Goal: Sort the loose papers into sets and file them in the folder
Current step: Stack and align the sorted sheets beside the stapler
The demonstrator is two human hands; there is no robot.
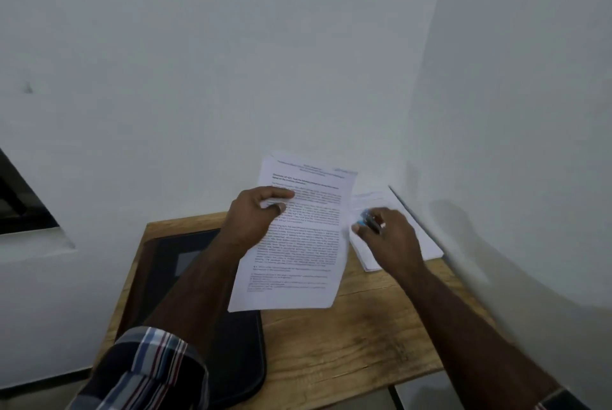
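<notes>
My left hand (256, 216) pinches a set of printed sheets (298, 244) by its left edge and holds it tilted above the wooden table (361, 336). My right hand (390, 237) is blurred and holds a small blue object (366, 219), with its fingers curled round it, over a stack of loose papers (420, 237) at the table's far right against the wall. A black folder (231, 353) lies on the left part of the table, mostly under my left forearm.
White walls close in behind and to the right of the small table. A dark window opening (20, 201) sits at the left. The table's front edge meets a pale floor (424, 393) below.
</notes>
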